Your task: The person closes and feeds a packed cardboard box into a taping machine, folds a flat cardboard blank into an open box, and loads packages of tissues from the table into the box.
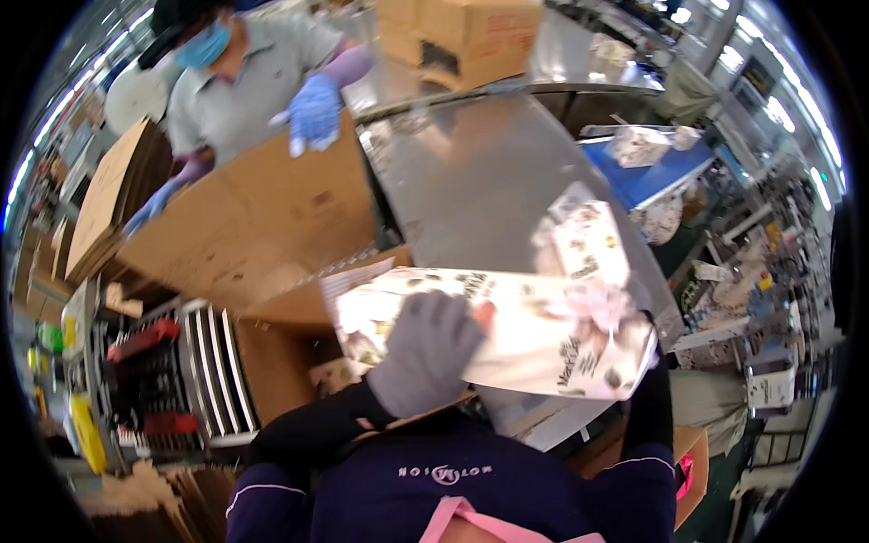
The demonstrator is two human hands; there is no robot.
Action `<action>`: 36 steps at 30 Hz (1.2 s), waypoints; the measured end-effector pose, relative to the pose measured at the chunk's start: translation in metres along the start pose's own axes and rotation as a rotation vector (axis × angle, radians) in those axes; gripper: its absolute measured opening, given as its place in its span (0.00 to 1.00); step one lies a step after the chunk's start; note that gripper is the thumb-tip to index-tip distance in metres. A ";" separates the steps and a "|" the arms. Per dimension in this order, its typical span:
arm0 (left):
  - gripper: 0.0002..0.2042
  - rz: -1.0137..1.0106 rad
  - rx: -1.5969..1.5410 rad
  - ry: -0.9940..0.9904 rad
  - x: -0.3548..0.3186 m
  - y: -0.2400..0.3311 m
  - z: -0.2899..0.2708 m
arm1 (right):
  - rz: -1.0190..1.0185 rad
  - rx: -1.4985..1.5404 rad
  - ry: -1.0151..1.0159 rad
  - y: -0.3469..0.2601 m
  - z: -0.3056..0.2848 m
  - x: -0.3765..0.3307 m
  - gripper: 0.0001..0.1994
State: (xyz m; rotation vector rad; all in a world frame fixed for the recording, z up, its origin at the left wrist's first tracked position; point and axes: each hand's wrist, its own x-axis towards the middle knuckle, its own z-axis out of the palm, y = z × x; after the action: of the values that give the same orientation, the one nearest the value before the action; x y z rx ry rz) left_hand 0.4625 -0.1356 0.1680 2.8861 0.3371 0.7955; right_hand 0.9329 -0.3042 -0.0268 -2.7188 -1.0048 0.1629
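**Printed gift bag held over the open carton**

The grey steel worktable (471,190) is my landmark. Against its left edge a co-worker in blue gloves (314,109) leans over a big flattened brown cardboard sheet (253,217), both of that person's hands resting on it. At the table's near left corner sits the open brown cardboard carton (281,353), flaps up; I cannot see what, if anything, is already inside. On the table's far end stand more brown boxes (462,32), and beyond its right edge a blue tray (647,176) carries other wrapped items.

Over the table's near edge I hold a flat white gift bag printed with dark motifs (534,339), a pale pink ribbon bow (597,308) on its right part. My left hand (425,348), in a grey knit glove, presses closed over the bag's left half, fingers spread across the top. My right hand (644,348) is mostly hidden behind the bag's right end; it seems to support it, but I cannot tell its grip.

As I judge it, the bag is made up and bowed, still in hand, not yet in the carton.
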 end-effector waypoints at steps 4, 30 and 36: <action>0.34 -0.347 0.046 0.063 -0.101 -0.033 -0.057 | -0.056 0.503 -0.026 0.013 0.015 -0.045 0.28; 0.47 -0.571 -0.176 -1.244 -0.255 -0.074 0.081 | -0.950 -0.386 -0.906 -0.403 0.235 -0.184 0.50; 0.45 -0.619 -0.189 -1.254 -0.244 -0.093 0.078 | -1.034 0.295 -0.955 -0.399 0.178 -0.174 0.39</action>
State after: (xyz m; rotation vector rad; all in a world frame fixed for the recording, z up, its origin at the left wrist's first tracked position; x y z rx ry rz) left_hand 0.2824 -0.1115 -0.0352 2.2680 0.7995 -0.9671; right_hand 0.5184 -0.0910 -0.0914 -1.4756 -2.2091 1.3030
